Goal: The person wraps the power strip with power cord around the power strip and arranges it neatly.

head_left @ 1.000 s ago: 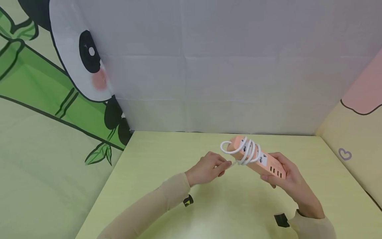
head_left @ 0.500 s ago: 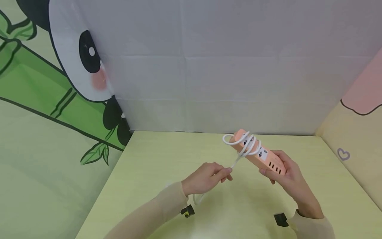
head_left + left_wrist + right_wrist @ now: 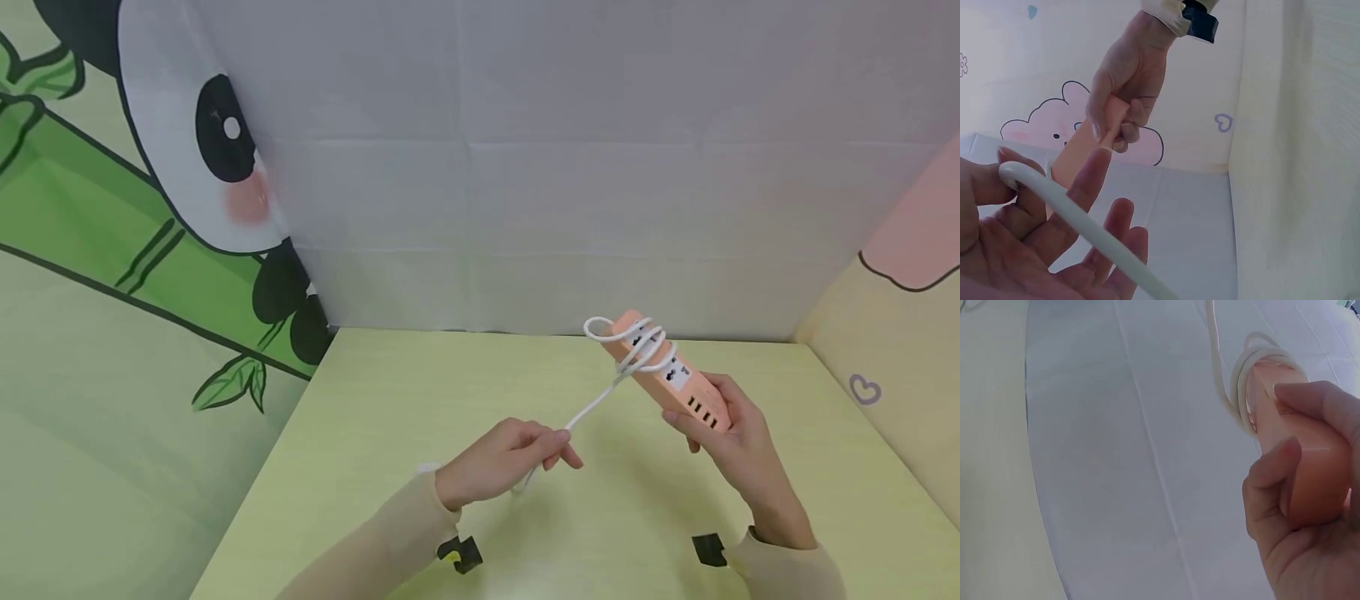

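A pink power strip [image 3: 686, 387] with white socket faces and several USB ports is held tilted above the table. My right hand [image 3: 738, 442] grips its lower end, the fingers curled round it in the right wrist view. White cord [image 3: 592, 406] is wound several times round the upper end of the strip, with one loop sticking out to the left. From the coil it runs down, stretched, to my left hand [image 3: 510, 458], which pinches it between thumb and index finger [image 3: 1029, 200]. The other left fingers are spread. Past the pinch, more cord hangs below the hand.
The pale yellow table [image 3: 420, 375] lies under both hands. Behind it rises a grey cloth wall [image 3: 525, 208]. Printed panels with a panda and bamboo [image 3: 217, 225] stand at the left, and a pink-and-cream panel [image 3: 900, 350] at the right.
My left hand has pulled down and away, drawing a longer stretch of cord off the coil. The power strip's upper end has risen and shifted right, still in my right hand.
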